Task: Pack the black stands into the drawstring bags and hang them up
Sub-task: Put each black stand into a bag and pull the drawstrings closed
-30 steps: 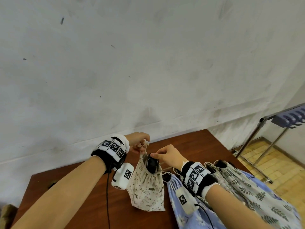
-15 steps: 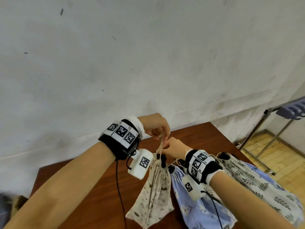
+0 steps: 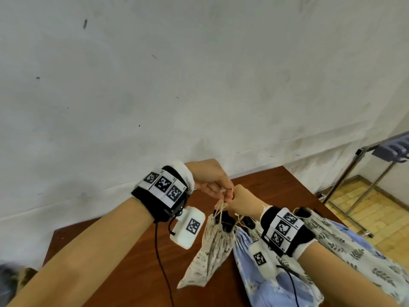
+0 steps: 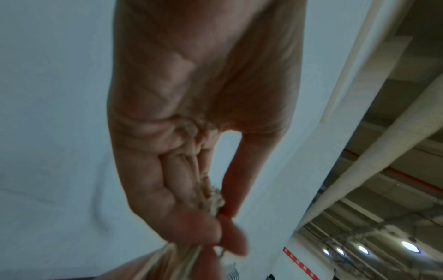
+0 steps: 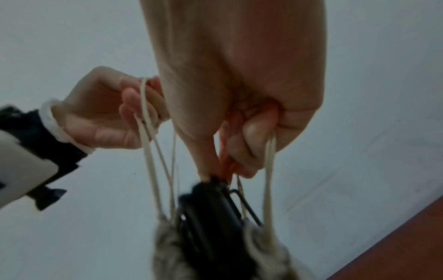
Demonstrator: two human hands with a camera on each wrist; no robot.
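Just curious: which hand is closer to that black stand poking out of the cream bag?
Right. The right hand touches the black stand with a fingertip; the left hand pinches the cords higher up, off to the side.

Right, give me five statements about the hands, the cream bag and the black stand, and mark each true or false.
1. The left hand pinches the drawstrings. True.
2. The cream drawstring bag lies flat on the table. False: it hangs from the cords.
3. The black stand is wholly hidden in the bag. False: its top sticks out of the mouth.
4. The right hand grips cords too. True.
5. The blue floral bag hangs on the rack. False: it lies on the table.
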